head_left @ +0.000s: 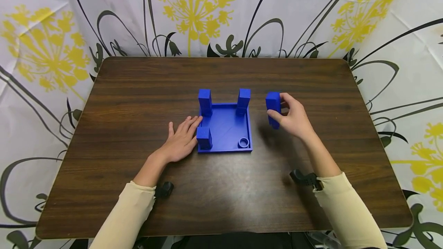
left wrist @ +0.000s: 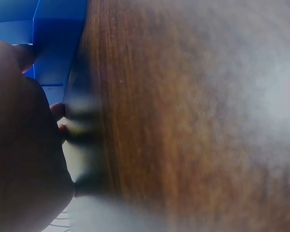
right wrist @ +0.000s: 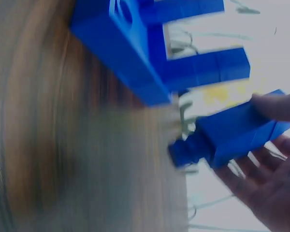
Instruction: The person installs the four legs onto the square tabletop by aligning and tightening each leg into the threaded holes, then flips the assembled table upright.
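Observation:
A square blue tray-like base (head_left: 226,130) lies on the table. Blue block-shaped legs (head_left: 205,103) stand at its two back corners and its front left corner. At the front right corner is a round socket (head_left: 243,143). My left hand (head_left: 180,140) lies with extended fingers against the base's left side, beside the front left leg. My right hand (head_left: 295,119) pinches a separate blue leg (head_left: 273,105) between thumb and fingers, to the right of the base. In the right wrist view, a narrower round peg (right wrist: 186,151) sticks out of the held leg's lower end.
Everything rests on a dark wood-grain table (head_left: 145,87). A patterned white cloth (head_left: 131,14) with yellow flowers hangs behind the table's back edge. Small black devices are worn at both wrists, the right one (head_left: 304,178) over the table.

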`<state>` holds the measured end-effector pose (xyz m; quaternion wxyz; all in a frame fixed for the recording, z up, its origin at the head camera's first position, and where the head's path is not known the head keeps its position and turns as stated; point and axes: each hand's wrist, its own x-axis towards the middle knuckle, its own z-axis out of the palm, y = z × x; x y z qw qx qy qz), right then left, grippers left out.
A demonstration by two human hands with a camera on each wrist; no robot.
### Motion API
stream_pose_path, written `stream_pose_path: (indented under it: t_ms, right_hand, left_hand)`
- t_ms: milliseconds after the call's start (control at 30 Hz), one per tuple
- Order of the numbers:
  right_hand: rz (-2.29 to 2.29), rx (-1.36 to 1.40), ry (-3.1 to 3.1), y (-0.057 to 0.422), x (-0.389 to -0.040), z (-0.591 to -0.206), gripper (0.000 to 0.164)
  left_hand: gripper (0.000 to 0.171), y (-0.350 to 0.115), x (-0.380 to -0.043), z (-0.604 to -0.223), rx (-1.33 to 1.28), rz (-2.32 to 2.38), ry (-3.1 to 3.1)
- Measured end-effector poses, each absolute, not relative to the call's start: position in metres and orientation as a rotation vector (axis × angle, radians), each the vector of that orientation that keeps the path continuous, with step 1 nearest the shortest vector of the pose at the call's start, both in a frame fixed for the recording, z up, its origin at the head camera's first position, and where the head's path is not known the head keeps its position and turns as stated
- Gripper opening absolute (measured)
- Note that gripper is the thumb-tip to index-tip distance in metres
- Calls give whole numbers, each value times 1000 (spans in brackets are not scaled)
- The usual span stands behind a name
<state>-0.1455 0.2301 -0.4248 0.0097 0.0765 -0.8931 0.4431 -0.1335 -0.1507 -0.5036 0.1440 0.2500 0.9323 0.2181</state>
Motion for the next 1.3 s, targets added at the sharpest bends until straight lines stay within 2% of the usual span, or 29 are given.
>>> stream_pose_path:
  t_ms: [233,467,833,1100,1300]
  right_hand:
    - [1754,506,-2582,199,-129,-426,35]
    - [1910,609,-2559,181,-118,-435,43]
    - [1869,629,-2621,172,-111,-448,45]
    - [1806,755,-2677,169,-99,-422,40]
    - [1810,886,-2649,177,-108,-447,50]
  left_hand:
    - [66,-152,-135,-507,714,598,2693]
    - [66,-153,-137,-511,711,604,2693]
    - [66,-152,-135,-509,714,604,2696]
    - [64,-150,-133,-507,726,629,2711]
    - [63,-150,-132,-505,723,623,2715]
